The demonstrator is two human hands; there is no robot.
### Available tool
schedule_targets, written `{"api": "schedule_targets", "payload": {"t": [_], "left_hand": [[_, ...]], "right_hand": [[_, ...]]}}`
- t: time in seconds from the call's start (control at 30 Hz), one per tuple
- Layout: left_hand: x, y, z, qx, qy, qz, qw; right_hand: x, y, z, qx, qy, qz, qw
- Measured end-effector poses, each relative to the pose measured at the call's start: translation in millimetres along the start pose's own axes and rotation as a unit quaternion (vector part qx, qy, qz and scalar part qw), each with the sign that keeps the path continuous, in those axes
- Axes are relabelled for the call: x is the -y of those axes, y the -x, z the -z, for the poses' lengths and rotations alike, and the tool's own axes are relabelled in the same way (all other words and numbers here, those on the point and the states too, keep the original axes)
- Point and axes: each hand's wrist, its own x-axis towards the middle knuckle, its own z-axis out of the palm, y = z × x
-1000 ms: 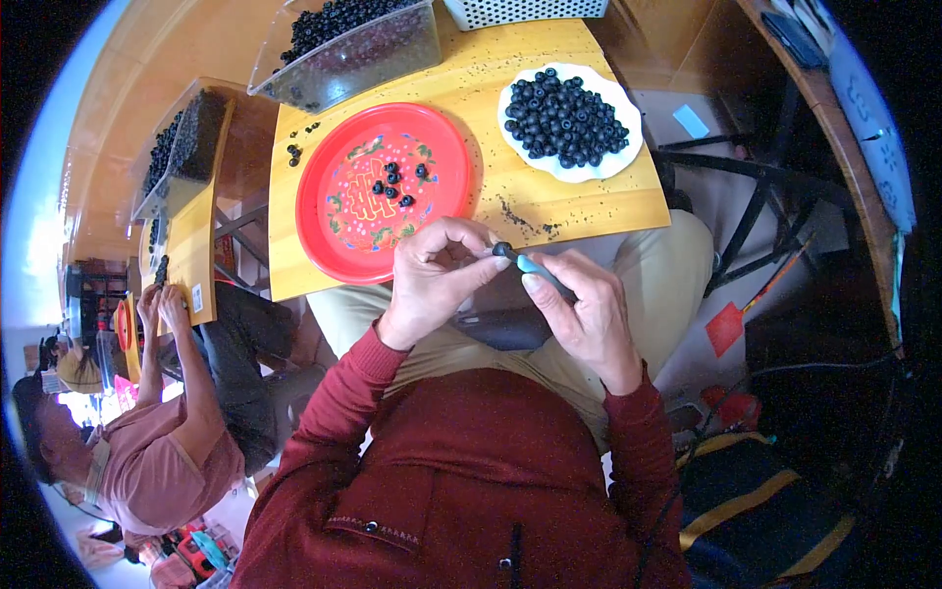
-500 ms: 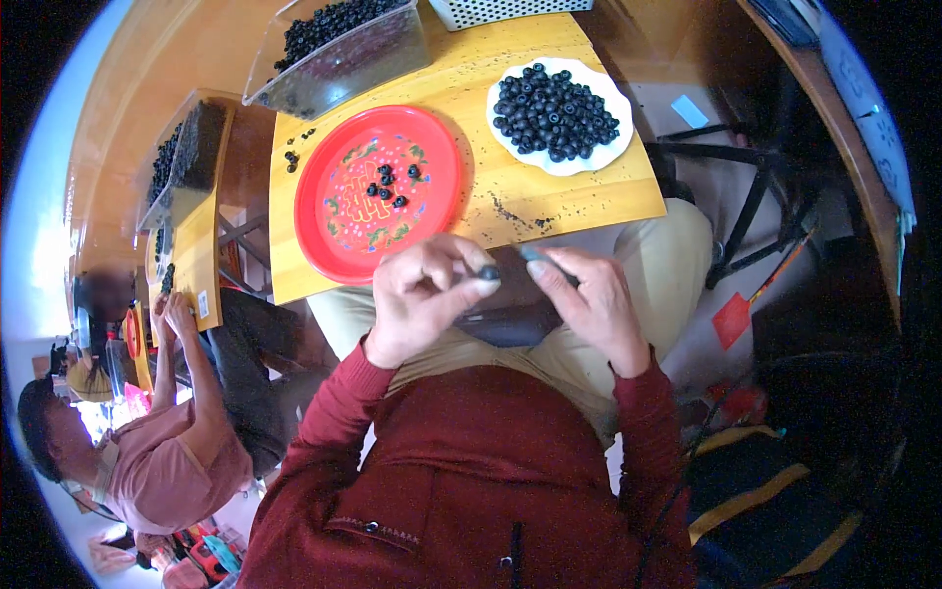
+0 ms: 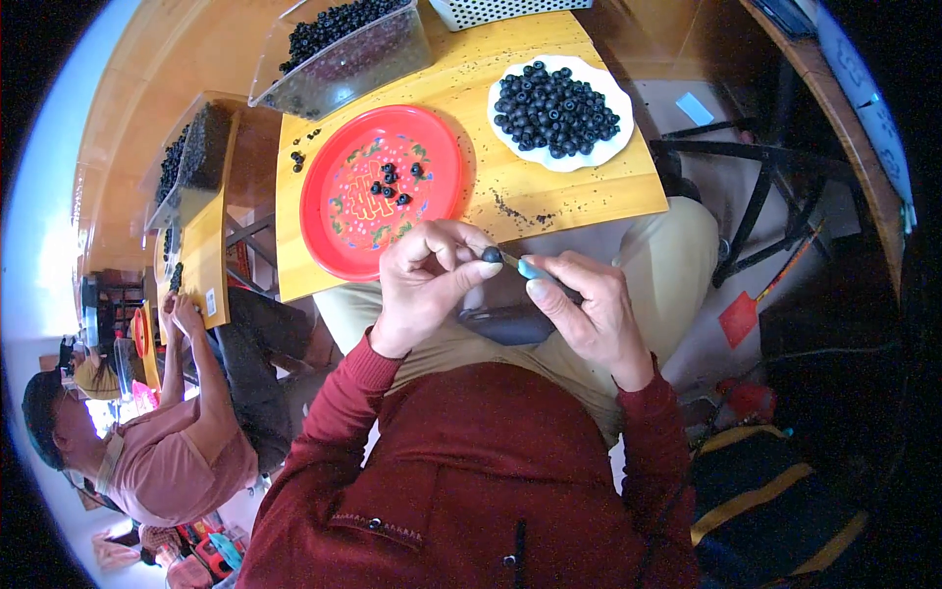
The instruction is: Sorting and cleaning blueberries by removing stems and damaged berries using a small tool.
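Note:
My left hand (image 3: 428, 280) pinches a small dark round bead-like piece (image 3: 492, 254) between thumb and fingertips, above my lap and just off the table's near edge. My right hand (image 3: 592, 306) is closed around a slim tool with a teal and dark handle (image 3: 531, 269). The tool's thin tip reaches the bead's right side; whether it is a blade I cannot tell. A red patterned plate (image 3: 316, 201) beyond my left hand carries several dark round pieces. Farther right, a white scalloped plate (image 3: 622, 147) is heaped with smooth, dark ones, some showing a pale ring.
A clear bin (image 3: 368, 74) of dark pieces stands at the back of the wooden table (image 3: 549, 211), beside a white perforated basket (image 3: 510, 12). Dark crumbs lie near the front edge. At left, a person (image 3: 177, 452) works at another table. A black folding frame (image 3: 756, 187) stands right.
My right hand has brought the tool's tip against the bead, where a gap was before. My left hand has lifted slightly, with the bead still pinched.

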Motion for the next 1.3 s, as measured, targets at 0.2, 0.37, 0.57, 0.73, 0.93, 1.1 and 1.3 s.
{"api": "schedule_targets", "payload": {"t": [0.2, 0.37, 0.57, 0.73, 0.93, 1.1, 1.3], "left_hand": [[-2, 0, -1, 0.009, -0.039, -0.005, 0.999], [1, 2, -1, -0.002, -0.009, 0.028, 1.0], [0, 2, -2, 0.016, -0.037, 0.008, 0.999], [-4, 5, -4, 0.021, -0.034, -0.01, 0.999], [-3, 14, 1, 0.008, -0.014, 0.008, 1.0], [-22, 19, -9, 0.032, 0.107, -0.02, 0.994], [-15, 16, -5, 0.019, 0.11, 0.017, 0.994]], "right_hand": [[4, 0, 3, 0.01, 0.044, -0.004, 0.999], [4, 1, 4, 0.017, 0.056, -0.006, 0.998], [7, 2, 8, 0.019, 0.04, -0.016, 0.999], [3, 5, 11, 0.033, 0.026, -0.007, 0.999], [4, 6, 9, 0.04, 0.011, -0.013, 0.999], [-19, 12, 8, -0.005, -0.043, -0.066, 0.997], [-4, 17, 12, -0.006, -0.101, -0.084, 0.991]]}}
